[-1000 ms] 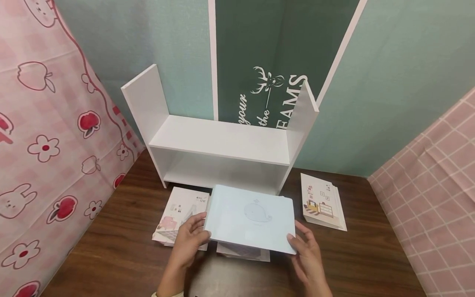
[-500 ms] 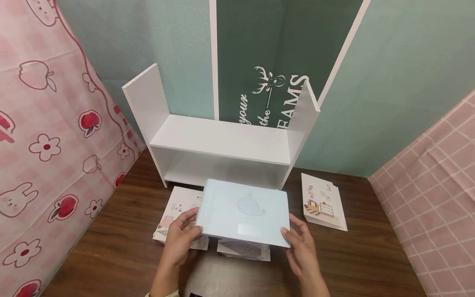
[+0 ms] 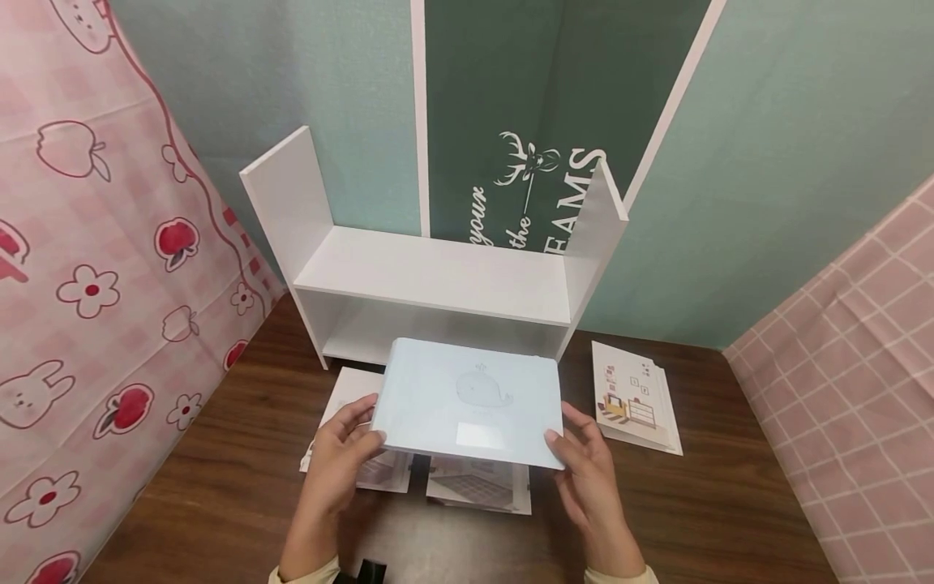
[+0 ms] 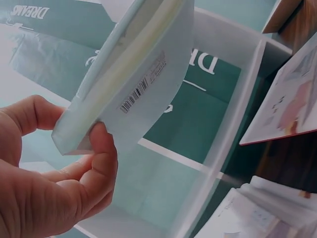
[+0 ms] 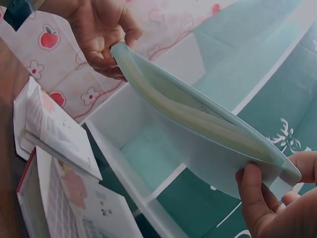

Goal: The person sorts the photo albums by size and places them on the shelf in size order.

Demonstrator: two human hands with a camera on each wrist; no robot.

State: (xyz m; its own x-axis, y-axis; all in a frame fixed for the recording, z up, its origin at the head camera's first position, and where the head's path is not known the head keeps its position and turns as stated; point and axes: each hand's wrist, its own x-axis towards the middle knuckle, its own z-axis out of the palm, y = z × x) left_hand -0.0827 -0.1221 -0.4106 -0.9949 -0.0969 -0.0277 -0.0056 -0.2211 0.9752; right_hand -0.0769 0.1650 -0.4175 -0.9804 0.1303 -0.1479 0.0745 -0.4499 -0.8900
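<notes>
A pale blue notebook (image 3: 503, 389) with a small whale drawing on its cover is held up between both hands, over the table and in front of the white shelf. My left hand (image 3: 337, 458) pinches its left end, thumb above and fingers beneath. At the opposite end my right hand (image 3: 589, 474) grips the near corner in the same way. The left wrist view shows a barcode (image 4: 134, 95) on the notebook's underside. Cream pages (image 5: 178, 111) show between its slightly parted covers in the right wrist view.
The white two-tier shelf (image 3: 438, 272) stands against the wall. Card-covered books lie in a left stack (image 3: 387, 472) and a middle stack (image 3: 477, 489), both partly hidden by the notebook. Another stack (image 3: 635, 397) lies at the right. Printed cloth (image 3: 131, 324) hangs at the left.
Both hands have carried the notebook leftward and a little upward in the head view. More of the middle stack shows below it. The shelf and stacks stay put.
</notes>
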